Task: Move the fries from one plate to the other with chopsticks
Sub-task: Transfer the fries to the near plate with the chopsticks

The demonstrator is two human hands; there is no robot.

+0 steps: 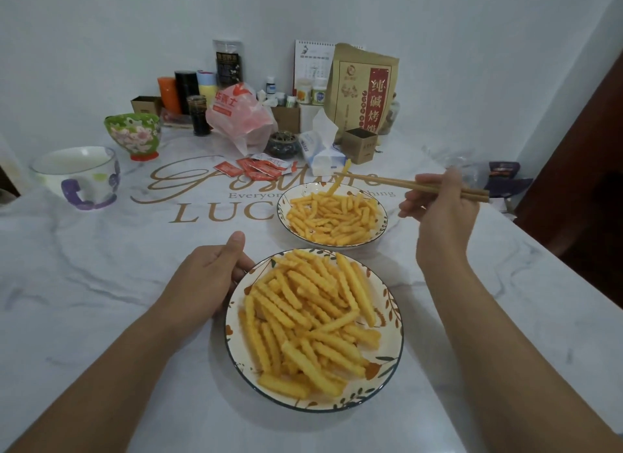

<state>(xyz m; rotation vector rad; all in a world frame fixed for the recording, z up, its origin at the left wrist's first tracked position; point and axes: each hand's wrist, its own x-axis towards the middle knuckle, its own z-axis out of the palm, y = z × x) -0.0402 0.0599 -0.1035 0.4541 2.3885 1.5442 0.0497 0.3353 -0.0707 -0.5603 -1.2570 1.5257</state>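
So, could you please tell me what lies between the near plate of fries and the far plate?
In the head view, only a narrow strip of bare marble tabletop separates the near plate from the far plate; they do not touch.

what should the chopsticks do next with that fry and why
Probably lower and release it. The right hand holds the chopsticks, pinching one fry above the far plate, while the left hand steadies the near plate.
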